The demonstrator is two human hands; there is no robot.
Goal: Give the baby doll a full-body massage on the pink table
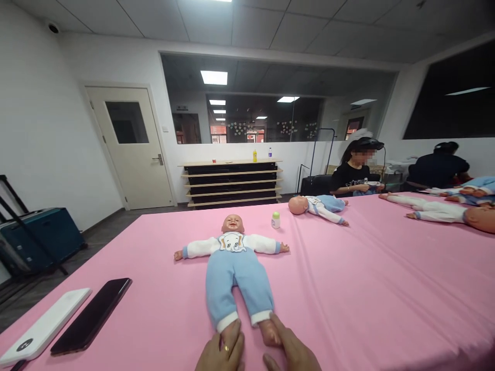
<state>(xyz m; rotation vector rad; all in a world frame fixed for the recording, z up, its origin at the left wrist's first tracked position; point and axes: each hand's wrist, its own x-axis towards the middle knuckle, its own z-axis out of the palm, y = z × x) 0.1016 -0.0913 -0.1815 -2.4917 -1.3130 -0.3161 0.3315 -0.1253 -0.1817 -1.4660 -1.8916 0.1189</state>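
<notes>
A baby doll lies on its back on the pink-covered table, arms spread and feet toward me. It wears light blue trousers and a white-sleeved top with an elephant face on the chest. My left hand, with a ring on one finger, is closed over the doll's foot on the left, hiding most of it. Beside the other foot, my right hand lies with its fingers stretched along the outer side and the thumb apart. The toes of that foot show between thumb and fingers.
A white phone-like device and a black phone lie at left. A small green-capped bottle stands past the doll. More dolls lie farther right, including one in blue. A person sits across the table.
</notes>
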